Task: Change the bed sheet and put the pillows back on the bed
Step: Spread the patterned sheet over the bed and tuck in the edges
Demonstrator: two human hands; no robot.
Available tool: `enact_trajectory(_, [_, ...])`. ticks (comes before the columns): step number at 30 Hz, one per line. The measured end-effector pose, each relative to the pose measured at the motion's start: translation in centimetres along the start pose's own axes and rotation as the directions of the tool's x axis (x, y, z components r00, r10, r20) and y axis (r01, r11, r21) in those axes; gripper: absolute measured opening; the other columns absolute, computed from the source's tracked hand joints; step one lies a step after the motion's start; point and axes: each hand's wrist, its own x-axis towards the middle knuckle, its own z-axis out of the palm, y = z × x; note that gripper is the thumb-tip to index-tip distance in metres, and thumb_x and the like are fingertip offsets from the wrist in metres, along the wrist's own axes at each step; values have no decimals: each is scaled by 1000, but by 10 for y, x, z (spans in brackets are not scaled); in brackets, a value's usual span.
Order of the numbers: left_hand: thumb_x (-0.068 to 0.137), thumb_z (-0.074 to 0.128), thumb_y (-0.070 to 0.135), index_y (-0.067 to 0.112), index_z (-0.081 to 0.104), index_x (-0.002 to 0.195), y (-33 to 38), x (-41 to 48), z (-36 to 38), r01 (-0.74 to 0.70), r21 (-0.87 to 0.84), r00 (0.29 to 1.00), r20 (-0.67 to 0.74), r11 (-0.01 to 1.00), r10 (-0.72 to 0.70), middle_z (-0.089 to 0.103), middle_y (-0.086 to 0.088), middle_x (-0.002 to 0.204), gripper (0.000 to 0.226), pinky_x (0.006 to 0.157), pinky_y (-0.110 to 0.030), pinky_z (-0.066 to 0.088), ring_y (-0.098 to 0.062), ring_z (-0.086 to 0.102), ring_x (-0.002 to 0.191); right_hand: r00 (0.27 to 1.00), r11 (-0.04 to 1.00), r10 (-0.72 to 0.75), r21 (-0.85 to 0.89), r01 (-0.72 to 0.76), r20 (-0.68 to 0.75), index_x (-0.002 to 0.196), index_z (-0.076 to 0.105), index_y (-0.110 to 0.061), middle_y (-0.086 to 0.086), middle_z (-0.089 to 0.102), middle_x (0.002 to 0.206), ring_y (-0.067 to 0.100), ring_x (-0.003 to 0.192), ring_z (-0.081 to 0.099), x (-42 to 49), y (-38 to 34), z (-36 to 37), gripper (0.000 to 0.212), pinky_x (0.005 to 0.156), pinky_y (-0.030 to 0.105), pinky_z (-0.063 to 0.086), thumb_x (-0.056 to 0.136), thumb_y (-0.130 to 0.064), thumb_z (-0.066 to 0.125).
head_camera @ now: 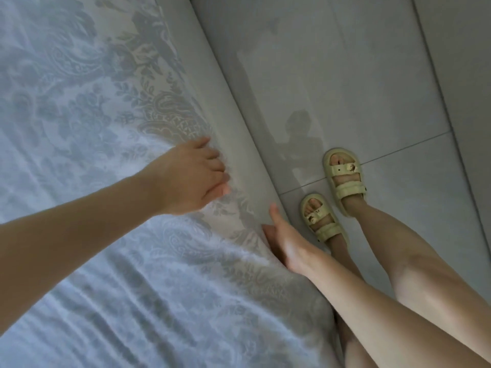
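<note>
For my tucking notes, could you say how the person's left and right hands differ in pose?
The left hand lies palm-down on top of the pale floral-patterned bed sheet, fingers bent at its edge; the right hand stands edge-on against the bed's side, thumb straight. The left hand's fingers show; the right hand's are hidden. Both are at the sheet's edge.

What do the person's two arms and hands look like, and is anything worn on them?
Both arms are bare as far as the picture shows: no sleeve reaches the left hand or the right hand. No watch, bracelet, ring or glove is visible. The only clothing seen is pale yellow two-strap sandals on the feet.
</note>
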Motion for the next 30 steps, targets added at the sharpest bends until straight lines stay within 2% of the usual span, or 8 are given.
enact_trajectory(4, [97, 1, 42, 26, 58, 125, 8, 27, 4, 45, 94, 985, 164, 995, -60, 60, 10, 124, 66, 118, -38, 11, -15, 47, 123, 981, 986, -152, -80, 143, -123, 116, 66, -19, 5, 70, 112, 20, 107, 65, -18, 16, -17, 72, 99, 40, 47, 92, -65, 16])
enact_trajectory(7, [91, -7, 45, 23, 64, 120, 5, 28, 5, 97, 50, 991, 91, 994, -101, 62, 10, 121, 80, 115, -35, 18, -15, 50, 117, 992, 992, -121, -46, 120, -19, 122, 63, -19, 6, 69, 114, 22, 108, 64, -16, 28, -8, 71, 97, 42, 49, 89, -69, 24])
enact_trajectory(11, [88, -8, 51, 22, 67, 117, 8, 15, 7, 111, -35, 994, 13, 993, -110, 65, 8, 117, 86, 118, -33, 11, -13, 51, 120, 991, 988, -89, -119, 101, 103, 124, 59, -30, -3, 69, 112, 13, 102, 66, 2, 24, 21, 63, 83, 29, 52, 89, -71, 25])
enact_trajectory(17, [84, -9, 51, 23, 68, 112, 35, 6, 14, 26, -28, 999, 36, 999, -25, 68, 8, 110, 87, 117, -33, 6, -14, 53, 117, 992, 991, -40, -125, 56, 124, 128, 58, -30, 2, 64, 124, 20, 115, 60, 18, 22, 14, 74, 103, 40, 44, 83, -79, 25])
enact_trajectory(20, [90, -9, 48, 24, 68, 109, 66, 21, 22, -13, 48, 988, 152, 999, 6, 68, 8, 108, 83, 114, -37, 22, -16, 55, 111, 996, 989, -73, -122, 79, 57, 127, 58, -29, 1, 66, 121, 17, 112, 62, 10, 33, 5, 72, 100, 37, 47, 87, -75, 20])
enact_trajectory(24, [103, 11, 40, 15, 65, 95, 97, 48, 18, 42, 119, 927, 366, 992, -83, 67, -5, 103, 60, 89, -32, 39, -24, 58, 101, 983, 970, -127, -224, 95, -132, 113, 67, -18, 0, 72, 98, 11, 91, 66, -19, 55, -19, 72, 77, 26, 51, 95, -63, 13])
enact_trajectory(28, [104, 13, 37, 17, 61, 113, 110, 59, 14, 78, 181, 880, 450, 980, -153, 63, -4, 108, 54, 82, -32, 34, -24, 57, 105, 943, 948, -247, -259, 187, -222, 122, 61, -10, -1, 69, 103, 15, 101, 63, -40, 76, -52, 65, 99, 34, 45, 101, -50, 15])
enact_trajectory(30, [103, 12, 40, 16, 63, 102, 118, 60, 15, 131, 123, 896, 410, 984, -171, 63, -4, 103, 57, 82, -33, 36, -24, 57, 101, 927, 939, -287, -264, 222, -243, 124, 59, -8, 1, 68, 108, 16, 106, 62, -51, 87, -68, 59, 102, 35, 43, 102, -45, 18])
